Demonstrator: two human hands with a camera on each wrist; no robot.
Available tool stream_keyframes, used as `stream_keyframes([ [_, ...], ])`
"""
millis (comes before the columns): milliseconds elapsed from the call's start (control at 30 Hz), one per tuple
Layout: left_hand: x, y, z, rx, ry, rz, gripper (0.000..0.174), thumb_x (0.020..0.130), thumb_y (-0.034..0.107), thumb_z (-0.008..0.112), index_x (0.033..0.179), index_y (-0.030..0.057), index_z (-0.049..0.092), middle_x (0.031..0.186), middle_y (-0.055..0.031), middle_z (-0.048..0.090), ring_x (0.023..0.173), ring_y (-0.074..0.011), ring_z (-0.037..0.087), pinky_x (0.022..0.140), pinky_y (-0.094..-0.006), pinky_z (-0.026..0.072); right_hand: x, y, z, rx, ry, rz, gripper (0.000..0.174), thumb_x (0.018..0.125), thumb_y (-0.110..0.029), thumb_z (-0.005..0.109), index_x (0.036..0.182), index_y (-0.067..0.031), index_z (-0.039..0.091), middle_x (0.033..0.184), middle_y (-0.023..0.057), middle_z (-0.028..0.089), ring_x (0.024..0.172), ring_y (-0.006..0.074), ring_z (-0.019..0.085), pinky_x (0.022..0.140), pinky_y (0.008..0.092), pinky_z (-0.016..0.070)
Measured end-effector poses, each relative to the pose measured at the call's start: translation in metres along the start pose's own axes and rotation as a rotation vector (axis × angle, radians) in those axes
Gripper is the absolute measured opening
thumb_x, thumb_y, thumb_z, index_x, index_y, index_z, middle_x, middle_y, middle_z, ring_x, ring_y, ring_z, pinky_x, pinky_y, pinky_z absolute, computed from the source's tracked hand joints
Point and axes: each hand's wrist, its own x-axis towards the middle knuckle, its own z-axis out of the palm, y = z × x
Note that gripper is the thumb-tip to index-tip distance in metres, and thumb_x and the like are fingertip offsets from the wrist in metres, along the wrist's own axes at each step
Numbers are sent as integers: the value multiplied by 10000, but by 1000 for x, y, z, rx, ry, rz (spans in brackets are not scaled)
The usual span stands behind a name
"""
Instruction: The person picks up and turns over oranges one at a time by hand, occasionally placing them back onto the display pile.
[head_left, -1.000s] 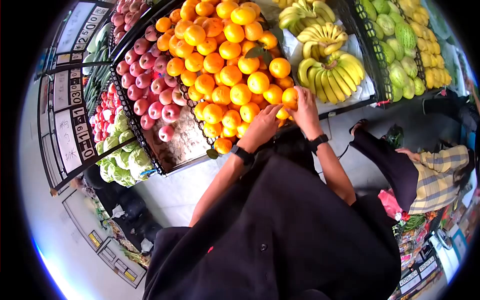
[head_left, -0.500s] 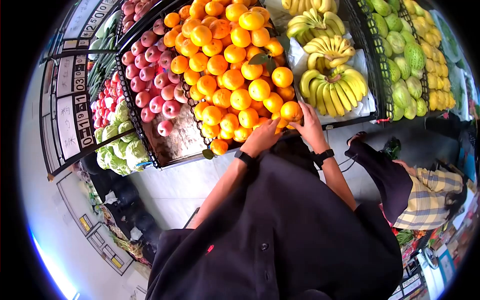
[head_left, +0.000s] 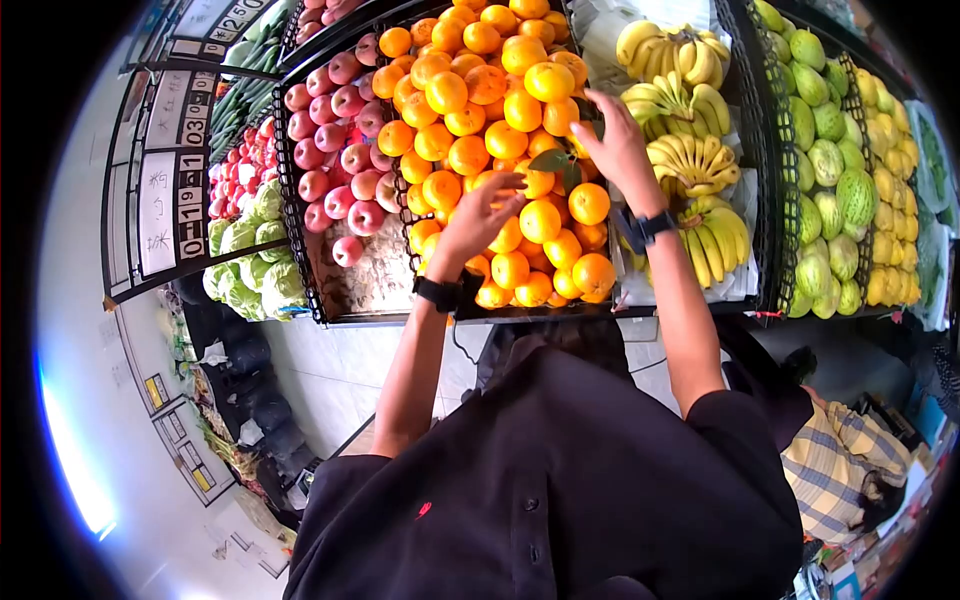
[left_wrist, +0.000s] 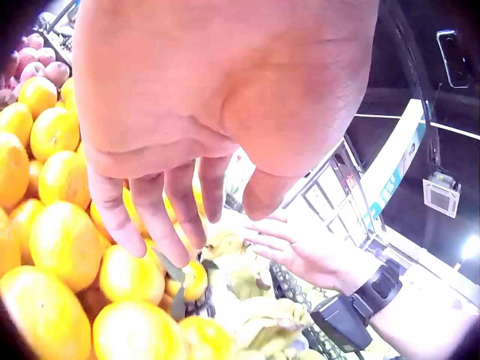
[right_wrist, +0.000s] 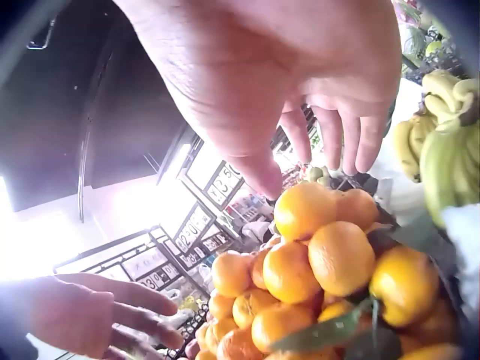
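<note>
A heaped pile of oranges [head_left: 468, 155] fills the crate in front of me, one with dark green leaves [head_left: 550, 160] on it. My left hand [head_left: 482, 218] hovers over the front left part of the pile, fingers spread and loosely bent, nothing in them. Farther forward, my right hand [head_left: 618, 150] reaches along the pile's right side, beside the bananas. Its fingertips are close to the oranges [right_wrist: 307, 212] at the top in the right wrist view, and the palm is empty. Each wrist wears a black band.
Red apples [head_left: 345, 150] lie in a crate to the left, with cabbages [head_left: 250, 265] beyond. Right of the oranges are banana bunches [head_left: 695, 165], then green melons [head_left: 828, 200] and yellow fruit [head_left: 890, 200]. A person in a checked shirt [head_left: 840, 470] is at the lower right.
Both hands have left the orange at the pile's front right corner, which stays there. The left hand moved left over the pile; the right went forward. The body has come closer to the stand.
</note>
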Motion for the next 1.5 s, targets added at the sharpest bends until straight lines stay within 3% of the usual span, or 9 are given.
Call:
stream_keyframes([
  [200,21,15,-18,-36,115,16,367,1040,208,591,1339,0,547,1305,-94,637,1200,-170,607,1030,-313,470,60,29,70,-90,-37,90,805,803,-408,809,1423,-42,449,1295,281,565,1156,436,581,1017,461,477],
  [433,-32,-15,-22,-100,173,-91,400,1049,233,576,1375,7,520,1345,-101,613,1195,-182,611,995,-299,491,18,-21,42,33,104,98,661,693,-295,892,1193,-11,567,1137,232,649,1055,418,620,950,469,498],
  [600,-63,-34,-7,-236,114,-107,555,958,228,722,1416,34,472,1335,-117,599,1073,-187,654,918,-321,535,-95,-62,46,820,-206,625,654,788,-347,871,1250,5,572,1150,126,662,1048,199,648,918,339,529],
  [733,-80,-18,1,136,-50,9,596,861,145,810,1379,49,533,1291,-118,603,960,-179,696,839,-306,578,-165,-89,49,477,-366,607,639,813,-417,832,1230,-4,578,1134,124,663,1051,208,644,924,350,508],
  [967,-112,-61,33,-80,-291,42,587,903,103,761,1415,34,481,1171,-131,659,926,-188,731,799,-305,586,-223,-106,25,335,-400,934,688,768,-451,859,1212,-5,582,1164,159,664,1079,257,648,935,360,503],
  [1133,-128,-109,50,55,-447,51,716,859,41,725,1492,22,389,1145,-199,677,1071,-261,701,881,-368,577,-259,-145,42,-202,-305,491,747,687,-228,867,1312,-36,506,1231,201,601,1136,418,597,944,460,515],
  [1233,-131,-122,52,215,-409,60,635,918,147,700,1468,-1,419,1142,-247,665,1046,-260,705,861,-349,563,-262,-164,53,-302,-350,408,735,703,-141,853,1341,-53,500,1277,182,563,1145,402,596,946,451,518],
  [1433,-124,-99,27,-343,-332,-159,543,985,167,649,1460,5,443,1236,-192,666,1117,-262,675,927,-353,530,-240,-155,75,-370,-126,277,674,706,-29,816,1316,-50,530,1293,171,581,1195,404,553,1014,452,475],
  [1500,-116,-114,31,-377,-278,8,522,995,137,635,1462,2,444,1297,-149,639,1217,-255,615,998,-358,505,-226,-147,76,-405,-108,279,689,697,-14,816,1320,-46,524,1284,174,587,1192,403,556,1041,455,451],
])
